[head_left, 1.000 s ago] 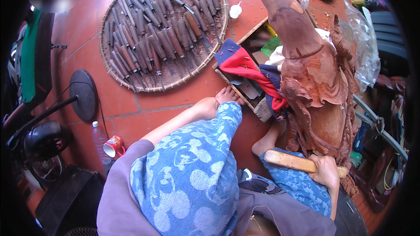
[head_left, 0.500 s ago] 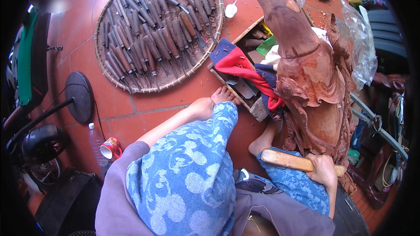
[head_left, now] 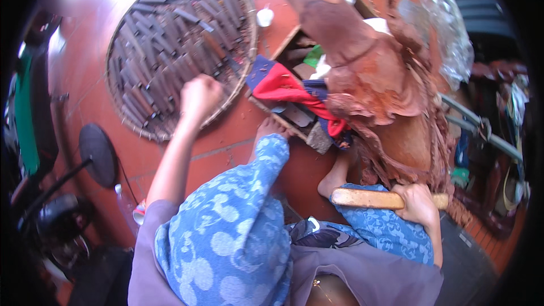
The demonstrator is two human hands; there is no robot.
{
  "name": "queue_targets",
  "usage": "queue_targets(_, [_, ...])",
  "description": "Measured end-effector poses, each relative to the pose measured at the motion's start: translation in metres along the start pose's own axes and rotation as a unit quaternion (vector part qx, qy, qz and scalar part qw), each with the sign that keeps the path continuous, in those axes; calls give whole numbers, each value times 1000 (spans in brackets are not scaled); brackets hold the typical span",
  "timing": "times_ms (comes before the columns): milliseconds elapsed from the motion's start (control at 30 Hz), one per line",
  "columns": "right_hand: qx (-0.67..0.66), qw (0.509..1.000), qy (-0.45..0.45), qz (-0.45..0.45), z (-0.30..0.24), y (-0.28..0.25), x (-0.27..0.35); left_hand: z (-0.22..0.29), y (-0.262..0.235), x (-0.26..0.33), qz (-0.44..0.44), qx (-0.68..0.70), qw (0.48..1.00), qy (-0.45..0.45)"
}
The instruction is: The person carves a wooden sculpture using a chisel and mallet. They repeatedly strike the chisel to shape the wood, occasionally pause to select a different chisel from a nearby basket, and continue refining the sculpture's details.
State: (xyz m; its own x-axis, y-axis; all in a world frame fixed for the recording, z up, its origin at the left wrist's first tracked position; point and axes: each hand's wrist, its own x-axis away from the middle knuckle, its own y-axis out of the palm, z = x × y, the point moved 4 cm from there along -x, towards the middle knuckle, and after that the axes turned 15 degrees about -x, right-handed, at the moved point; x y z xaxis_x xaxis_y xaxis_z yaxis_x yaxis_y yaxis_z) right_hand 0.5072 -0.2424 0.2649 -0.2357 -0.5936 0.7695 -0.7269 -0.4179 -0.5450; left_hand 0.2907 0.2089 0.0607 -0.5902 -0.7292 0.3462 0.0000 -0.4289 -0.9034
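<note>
My left hand (head_left: pixel 199 99) is over the right part of a round woven tray (head_left: pixel 164 136) full of wood-handled carving chisels (head_left: pixel 164 39). Its fingers are curled, blurred and turned away, so what is in them is hidden. At the lower right, my right hand (head_left: pixel 418 204) is closed round a pale wooden mallet (head_left: pixel 368 198), held level above my right leg. Just beyond that hand stands a large reddish-brown wood carving (head_left: pixel 374 79) with a smooth rounded top and rippled, folded edges.
Between tray and carving sits a wooden box (head_left: pixel 314 139) draped with a red and navy cloth (head_left: pixel 283 88). A small white cup (head_left: pixel 264 17) is beside the tray. Clear plastic (head_left: pixel 447 34) and metal bars (head_left: pixel 481 124) lie right. A bottle (head_left: pixel 123 207) and mug (head_left: pixel 139 213) are left.
My left arm has come into view and reached forward over the chisel tray. My right hand keeps hold of the mallet. The view has shifted, moving the tray and carving leftward in the picture.
</note>
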Motion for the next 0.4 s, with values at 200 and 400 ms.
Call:
queue_targets(200, [4,1000,15,-11,3,-7,2,-22,8,-75,180,-135,974,0])
queue_targets(400, [-14,1000,16,-3,9,6,12,-25,21,-83,138,-90,985,-52])
